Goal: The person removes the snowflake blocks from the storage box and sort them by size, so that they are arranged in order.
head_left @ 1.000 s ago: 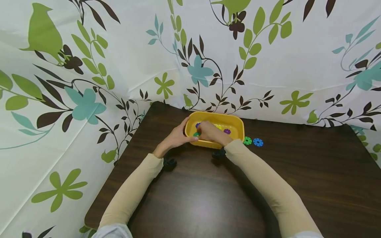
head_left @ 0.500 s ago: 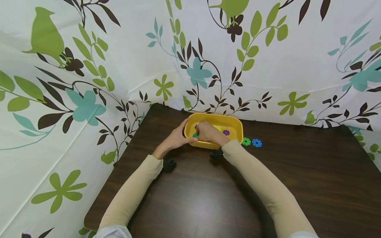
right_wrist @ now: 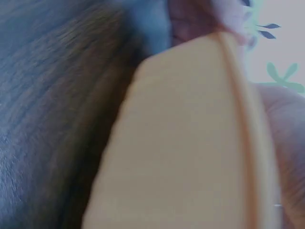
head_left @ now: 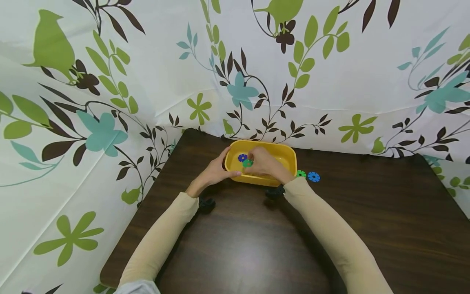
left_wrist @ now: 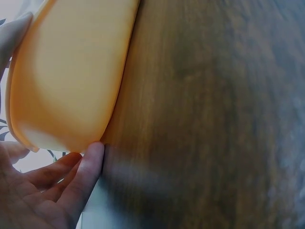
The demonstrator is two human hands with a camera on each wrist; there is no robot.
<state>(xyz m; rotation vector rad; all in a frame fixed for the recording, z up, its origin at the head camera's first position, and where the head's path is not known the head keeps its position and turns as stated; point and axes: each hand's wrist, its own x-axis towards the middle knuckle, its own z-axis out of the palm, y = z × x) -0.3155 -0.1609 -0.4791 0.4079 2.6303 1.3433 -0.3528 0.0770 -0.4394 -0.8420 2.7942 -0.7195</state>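
Note:
In the head view, my left hand grips the left end of a yellow plastic bin, thumb along the front rim. The left wrist view shows the fingertips against the bin's outer wall. Reaching in over the front rim, my right hand pinches a green notched disc at its fingertips. Beyond it, a dark blue notched disc lies inside the bin. The right hand covers much of the bin's inside. In the right wrist view, the bin's wall hides the fingertips.
On the dark wooden table, a bright green disc and a blue disc lie just right of the bin. A patterned cloth rises behind the table and along its left side.
My right hand has shifted right within the bin, drawing the green disc up from the left corner. The dark blue disc shows more fully; the yellow and purple discs are now hidden. The left hand keeps its grip.

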